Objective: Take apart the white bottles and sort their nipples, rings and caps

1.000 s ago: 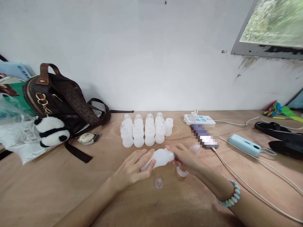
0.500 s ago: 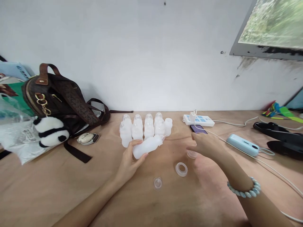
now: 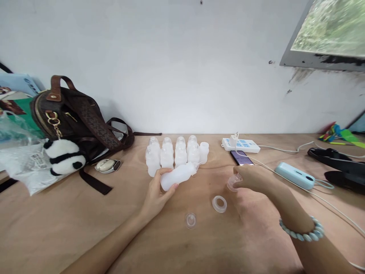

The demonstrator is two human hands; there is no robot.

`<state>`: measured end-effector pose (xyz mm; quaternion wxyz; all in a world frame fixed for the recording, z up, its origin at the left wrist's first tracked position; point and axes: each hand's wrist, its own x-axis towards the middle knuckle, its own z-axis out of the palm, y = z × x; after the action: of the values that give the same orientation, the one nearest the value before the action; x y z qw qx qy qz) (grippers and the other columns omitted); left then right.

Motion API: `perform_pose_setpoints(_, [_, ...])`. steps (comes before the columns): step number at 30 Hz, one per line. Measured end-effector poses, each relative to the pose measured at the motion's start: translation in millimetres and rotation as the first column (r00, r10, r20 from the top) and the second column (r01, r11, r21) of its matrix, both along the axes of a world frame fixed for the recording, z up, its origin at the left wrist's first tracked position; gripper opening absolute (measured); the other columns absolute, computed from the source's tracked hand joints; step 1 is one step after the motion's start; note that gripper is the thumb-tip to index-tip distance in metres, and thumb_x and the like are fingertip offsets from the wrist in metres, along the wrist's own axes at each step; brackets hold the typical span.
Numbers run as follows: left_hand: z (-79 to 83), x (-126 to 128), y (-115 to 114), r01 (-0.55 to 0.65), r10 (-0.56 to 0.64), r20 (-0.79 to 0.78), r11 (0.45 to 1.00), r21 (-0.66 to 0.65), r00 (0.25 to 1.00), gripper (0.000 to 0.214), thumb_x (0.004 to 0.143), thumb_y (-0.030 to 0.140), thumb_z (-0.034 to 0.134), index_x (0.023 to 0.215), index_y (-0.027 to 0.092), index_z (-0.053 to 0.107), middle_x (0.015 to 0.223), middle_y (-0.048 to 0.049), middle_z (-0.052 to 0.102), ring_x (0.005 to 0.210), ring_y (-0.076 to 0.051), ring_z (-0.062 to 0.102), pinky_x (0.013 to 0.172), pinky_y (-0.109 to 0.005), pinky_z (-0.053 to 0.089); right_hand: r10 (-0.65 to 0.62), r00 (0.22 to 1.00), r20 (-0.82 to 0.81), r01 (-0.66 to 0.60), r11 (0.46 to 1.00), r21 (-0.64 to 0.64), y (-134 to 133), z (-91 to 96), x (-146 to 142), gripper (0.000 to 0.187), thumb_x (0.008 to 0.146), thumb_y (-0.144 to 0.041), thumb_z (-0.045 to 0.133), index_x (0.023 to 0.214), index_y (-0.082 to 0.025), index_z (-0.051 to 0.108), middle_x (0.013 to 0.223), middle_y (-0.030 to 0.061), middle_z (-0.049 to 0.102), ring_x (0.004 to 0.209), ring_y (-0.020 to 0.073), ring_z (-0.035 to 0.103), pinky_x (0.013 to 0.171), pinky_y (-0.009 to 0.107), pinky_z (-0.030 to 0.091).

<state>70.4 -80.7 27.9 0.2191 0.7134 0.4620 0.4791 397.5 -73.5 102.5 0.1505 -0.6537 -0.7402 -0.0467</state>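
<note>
My left hand grips the base of a milky-white baby bottle, which tilts with its teat end to the upper right. In front of several other baby bottles with clear domed caps, it is held above the table. My right hand pinches a clear bottle cap on the table at the right. A translucent screw ring lies between the hands, and a clear teat rests nearer to me. A bottle without a cap stands at the right end of the group.
A brown backpack with a panda plush sits at the left, by a pale computer mouse. Rightward are a power strip, a phone, a light-blue power bank and a trailing white cable.
My right hand has come down, and its fingers have closed around the clear cap. My left hand keeps the bottle in nearly the same place. The view has shifted slightly.
</note>
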Motion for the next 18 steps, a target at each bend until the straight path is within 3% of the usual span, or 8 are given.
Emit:
perform_pose_setpoints(4, [-0.4,-0.1,0.2,0.01,-0.011,-0.018,1.0,-0.005,1.0,0.029,0.087,0.032,0.058,0.113,0.022,0.05,0.108,-0.0057,0.063,0.093,-0.022,0.06,0.076,-0.032,0.048,0.021,0.997,0.079,-0.013,0.994,-0.108,-1.0,9.5,2.0,0.024,0.075,-0.03,0.067,0.058,-0.022,0.053,0.053,-0.0016,0.053,0.045,0.0148,0.046,0.045,0.027,0.024])
perform_pose_setpoints(6, [-0.8,-0.4,0.0,0.017,-0.017,-0.018,1.0,0.007,1.0,0.029,0.087,0.031,0.058,0.113,0.022,0.05,0.108,-0.0055,0.063,0.093,-0.022,0.06,0.075,-0.031,0.048,-0.007,1.0,0.019,0.007,1.0,-0.02,-3.6,21.6,2.0,0.013,0.082,-0.035,0.062,0.079,-0.022,0.063,0.067,0.0009,0.063,0.056,0.0187,0.056,0.048,0.028,0.033])
perform_pose_setpoints(8, [-1.5,-0.9,-0.6,0.026,-0.026,-0.011,0.999,0.02,1.0,0.028,0.087,0.031,0.058,0.113,0.022,0.05,0.107,-0.0054,0.063,0.093,-0.022,0.06,0.074,-0.031,0.048,0.027,0.989,-0.146,-0.012,0.995,0.102,-5.2,30.3,-1.7,0.024,0.085,-0.041,0.06,0.101,-0.024,0.066,0.081,0.003,0.068,0.064,0.0203,0.062,0.055,0.03,0.043])
perform_pose_setpoints(12, [-3.0,-1.3,-2.5,0.065,-0.066,0.016,0.996,0.065,0.998,0.027,0.088,0.028,0.059,0.113,0.023,0.05,0.105,-0.0048,0.063,0.094,-0.022,0.061,0.076,-0.031,0.049,0.306,0.849,-0.43,-0.271,0.952,0.144,-4.5,28.1,-21.5,0.03,0.085,-0.035,0.062,0.113,-0.025,0.066,0.093,0.0036,0.071,0.072,0.0192,0.067,0.068,0.033,0.054])
perform_pose_setpoints(15, [-4.1,-0.2,-4.6,0.116,-0.12,0.033,0.988,0.101,0.992,0.028,0.088,0.025,0.059,0.114,0.023,0.05,0.105,-0.0044,0.062,0.095,-0.022,0.061,0.078,-0.03,0.049,0.442,0.743,-0.502,-0.457,0.884,0.103,-4.9,17.0,-40.7,0.027,0.086,-0.03,0.064,0.113,-0.025,0.066,0.104,0.004,0.073,0.079,0.0187,0.069,0.076,0.035,0.056])
perform_pose_setpoints(18, [-6.4,1.2,-6.8,0.175,-0.186,0.062,0.974,0.144,0.981,0.029,0.089,0.022,0.059,0.116,0.025,0.049,0.107,-0.0043,0.06,0.098,-0.021,0.06,0.081,-0.03,0.048,0.512,0.686,-0.517,-0.542,0.834,0.105,-7.6,7.0,-56.5,0.027,0.086,-0.025,0.067,0.112,-0.022,0.067,0.105,0.0049,0.073,0.085,0.0191,0.069,0.079,0.035,0.056])
